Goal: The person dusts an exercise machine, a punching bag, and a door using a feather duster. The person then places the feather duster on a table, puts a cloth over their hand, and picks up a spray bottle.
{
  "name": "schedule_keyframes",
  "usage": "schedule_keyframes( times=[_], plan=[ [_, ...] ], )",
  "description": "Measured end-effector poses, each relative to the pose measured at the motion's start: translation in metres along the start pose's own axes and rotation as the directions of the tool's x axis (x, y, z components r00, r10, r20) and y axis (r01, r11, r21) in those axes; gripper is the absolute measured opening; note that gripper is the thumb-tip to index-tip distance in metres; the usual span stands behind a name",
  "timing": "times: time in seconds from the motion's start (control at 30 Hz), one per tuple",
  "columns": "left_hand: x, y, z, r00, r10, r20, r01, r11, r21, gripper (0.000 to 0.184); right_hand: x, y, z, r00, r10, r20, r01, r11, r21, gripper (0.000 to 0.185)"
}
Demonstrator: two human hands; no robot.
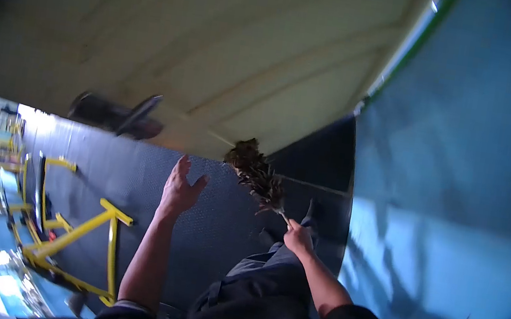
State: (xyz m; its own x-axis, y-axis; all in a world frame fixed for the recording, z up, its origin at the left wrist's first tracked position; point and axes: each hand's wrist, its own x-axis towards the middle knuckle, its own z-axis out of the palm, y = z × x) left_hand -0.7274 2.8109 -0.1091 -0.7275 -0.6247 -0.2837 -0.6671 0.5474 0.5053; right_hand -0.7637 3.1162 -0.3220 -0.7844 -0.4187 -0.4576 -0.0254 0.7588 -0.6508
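Note:
My right hand point(300, 239) grips the thin handle of a feather duster point(259, 176) with dark brown feathers. The duster's tip meets the lower edge of a large cream door point(232, 45) in the view; whether it touches the door I cannot tell. To the left, my left hand point(182, 190) is raised and holds nothing, its thumb apart from the fingers. A dark door handle and lock point(114, 117), blurred by motion, sits on the door just beyond my left hand.
A pale blue wall point(456, 174) with shadows runs along the right side. Yellow-framed gym equipment point(78, 232) stands on the dark textured floor point(124, 167) at the left. Bright windows point(6, 284) are at the lower left. A green-edged door frame point(415, 48) borders the door.

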Motion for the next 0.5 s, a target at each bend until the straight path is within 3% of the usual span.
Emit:
schedule_keyframes(
  times=[0.07, 0.13, 0.17, 0.2, 0.23, 0.27, 0.3, 0.33, 0.37, 0.4, 0.47, 0.5],
  plan=[
    [0.014, 0.002, 0.016, 0.999, -0.007, 0.052, 0.004, 0.997, 0.072, 0.081, 0.021, 0.009, 0.04, 0.998, 0.044, 0.054, -0.048, 0.996, 0.068, 0.009],
    [0.022, -0.005, 0.027, 0.985, -0.17, -0.037, 0.169, 0.985, -0.044, 0.088, 0.032, -0.008, 0.059, 0.993, 0.108, 0.048, -0.114, 0.985, 0.131, 0.011],
    [0.027, -0.025, 0.035, 0.976, -0.199, -0.088, 0.188, 0.975, -0.116, 0.098, 0.038, -0.012, 0.061, 0.989, 0.125, 0.075, -0.136, 0.977, 0.163, 0.014],
    [0.018, -0.093, 0.045, 0.979, -0.191, -0.071, 0.185, 0.979, -0.086, 0.098, 0.044, -0.009, 0.073, 0.986, 0.147, 0.082, -0.16, 0.969, 0.187, 0.014],
    [0.019, -0.162, 0.041, 0.983, 0.067, -0.17, -0.031, 0.978, 0.204, 0.104, 0.05, -0.006, 0.089, 0.97, 0.21, 0.126, -0.232, 0.952, 0.199, 0.016],
    [0.051, -0.222, 0.029, 0.924, 0.334, -0.183, -0.211, 0.849, 0.485, 0.11, 0.058, -0.003, 0.103, 0.946, 0.27, 0.178, -0.304, 0.931, 0.202, 0.019],
    [0.01, -0.172, 0.023, 0.931, 0.328, -0.16, -0.211, 0.842, 0.497, 0.11, 0.068, -0.001, 0.109, 0.931, 0.309, 0.195, -0.344, 0.921, 0.184, 0.021],
    [0.009, -0.106, 0.007, 0.93, 0.033, -0.367, -0.02, 0.999, 0.04, 0.114, 0.079, 0.003, 0.113, 0.913, 0.345, 0.216, -0.382, 0.91, 0.161, 0.024],
    [0.025, -0.02, 0.014, 0.85, -0.326, -0.413, 0.121, 0.885, -0.449, 0.117, 0.092, 0.006, 0.12, 0.911, 0.361, 0.199, -0.396, 0.9, 0.181, 0.026],
    [0.029, -0.018, 0.016, 0.849, -0.337, -0.408, 0.139, 0.886, -0.442, 0.117, 0.108, 0.009, 0.11, 0.896, 0.369, 0.247, -0.428, 0.866, 0.259, 0.03],
    [0.035, -0.015, 0.013, 0.851, -0.369, -0.374, 0.196, 0.884, -0.425, 0.117, 0.131, -0.009, 0.067, 0.752, 0.557, 0.353, -0.658, 0.604, 0.45, 0.029],
    [0.036, -0.01, 0.014, 0.846, -0.385, -0.369, 0.202, 0.872, -0.446, 0.117, 0.143, -0.011, 0.048, 0.716, 0.571, 0.4, -0.695, 0.531, 0.485, 0.028]
  ],
)
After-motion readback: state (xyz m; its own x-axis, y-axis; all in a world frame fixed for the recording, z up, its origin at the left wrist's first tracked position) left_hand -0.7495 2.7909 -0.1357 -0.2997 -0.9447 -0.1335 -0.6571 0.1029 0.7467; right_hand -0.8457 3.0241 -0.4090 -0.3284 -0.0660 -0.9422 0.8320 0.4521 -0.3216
